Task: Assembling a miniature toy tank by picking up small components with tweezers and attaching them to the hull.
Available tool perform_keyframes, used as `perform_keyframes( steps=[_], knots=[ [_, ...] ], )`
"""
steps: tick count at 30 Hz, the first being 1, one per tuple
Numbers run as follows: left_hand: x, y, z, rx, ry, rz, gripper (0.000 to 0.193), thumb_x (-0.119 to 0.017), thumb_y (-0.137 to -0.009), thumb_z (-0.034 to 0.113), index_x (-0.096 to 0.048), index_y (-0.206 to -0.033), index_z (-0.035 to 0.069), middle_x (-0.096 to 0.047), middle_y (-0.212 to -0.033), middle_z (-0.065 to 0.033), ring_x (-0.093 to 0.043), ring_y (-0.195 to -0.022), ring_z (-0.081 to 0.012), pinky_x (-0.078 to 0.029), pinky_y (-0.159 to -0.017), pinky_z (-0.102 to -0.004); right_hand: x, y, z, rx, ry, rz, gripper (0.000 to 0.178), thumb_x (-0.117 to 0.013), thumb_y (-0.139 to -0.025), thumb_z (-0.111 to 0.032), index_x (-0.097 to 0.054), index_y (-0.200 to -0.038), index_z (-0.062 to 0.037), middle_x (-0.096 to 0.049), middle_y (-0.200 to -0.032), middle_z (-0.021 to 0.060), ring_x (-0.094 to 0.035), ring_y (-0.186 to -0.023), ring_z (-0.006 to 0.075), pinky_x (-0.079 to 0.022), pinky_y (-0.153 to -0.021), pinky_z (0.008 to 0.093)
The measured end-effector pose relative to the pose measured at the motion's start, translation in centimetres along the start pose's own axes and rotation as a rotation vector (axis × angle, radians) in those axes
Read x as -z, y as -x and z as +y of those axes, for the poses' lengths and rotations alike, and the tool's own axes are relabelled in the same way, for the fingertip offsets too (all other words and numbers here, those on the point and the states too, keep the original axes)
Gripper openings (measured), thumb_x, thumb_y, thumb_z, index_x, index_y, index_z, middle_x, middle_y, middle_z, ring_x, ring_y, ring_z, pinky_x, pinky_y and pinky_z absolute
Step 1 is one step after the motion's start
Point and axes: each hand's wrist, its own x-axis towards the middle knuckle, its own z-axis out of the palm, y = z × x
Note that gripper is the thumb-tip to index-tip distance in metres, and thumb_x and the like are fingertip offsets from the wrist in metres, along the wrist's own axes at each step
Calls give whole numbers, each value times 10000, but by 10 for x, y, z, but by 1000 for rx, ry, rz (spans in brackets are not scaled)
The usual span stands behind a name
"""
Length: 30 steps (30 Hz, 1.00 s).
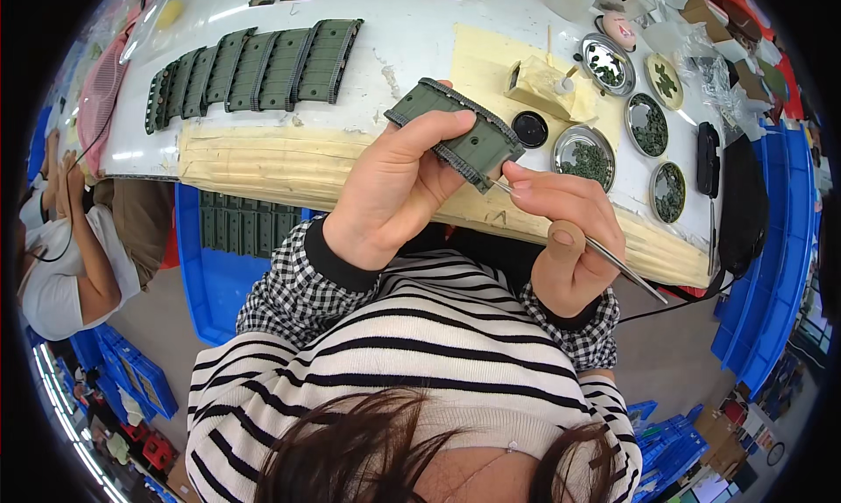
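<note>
My left hand (385, 183) is closed round a dark green plastic model part (480, 144) with ridged, track-like edges, the thumb across its top. My right hand (569, 232) grips a pair of metal tweezers (627, 272) that slants down to the right. The tweezers' tip meets the near right corner of the part, where my right fingertips are also close. Whether the tip holds a tiny piece is too small to tell. A row of similar green parts (268, 69) lies at the left of the white table.
Round metal dishes (611, 163) of small green pieces stand at the right, beside a black cap (530, 129) and a tape-covered holder (547, 90). Padding (263, 166) covers the table's near edge. Below sits a blue crate (194, 267) with green parts. Another person (88, 267) is at the left.
</note>
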Motion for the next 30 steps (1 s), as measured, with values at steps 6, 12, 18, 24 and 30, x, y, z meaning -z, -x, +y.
perform_keyframes(
  steps=[6, 12, 18, 24, 30],
  knots=[
    [0, 0, 0, 20, 21, -11, 317, -580, -898, 38, -481, -1198, 56, -585, -1087, -92, -614, -1020, -208, -543, -860, -347, 1, 2, 2, 17, 67, -22, 187, -630, -848, -64, -673, -1020, -3, -674, -1014, 167, -670, -902, 245, -533, -777, 307],
    [1, -1, -1, 33, 78, -21, 313, -583, -893, 36, -495, -1193, 56, -592, -1085, -105, -618, -1017, -216, -544, -861, -338, 5, 1, -9, 18, 176, -124, 272, -682, -771, 1, -666, -1042, -12, -646, -1101, 167, -658, -976, 270, -542, -821, 331],
    [-2, 0, -1, 27, 73, -5, 358, -590, -886, 36, -474, -1223, 65, -593, -1097, -134, -612, -1035, -228, -540, -871, -346, 6, -1, -12, 24, 172, -127, 296, -692, -749, 21, -658, -1042, -6, -636, -1097, 173, -651, -994, 289, -545, -835, 343],
    [-5, 2, -2, 17, 48, -13, 393, -589, -888, 41, -447, -1253, 74, -592, -1117, -148, -611, -1035, -232, -540, -874, -352, 6, 0, -11, 49, 170, -106, 290, -674, -746, 56, -652, -1030, 6, -633, -1058, 166, -651, -997, 295, -550, -837, 347],
    [-5, 3, -2, 4, 33, -32, 391, -583, -894, 47, -445, -1257, 79, -592, -1123, -153, -613, -1032, -234, -540, -873, -352, 6, 1, -9, 74, 146, -84, 284, -670, -746, 62, -648, -1024, 11, -631, -1037, 162, -653, -1000, 296, -551, -844, 350]
  ],
)
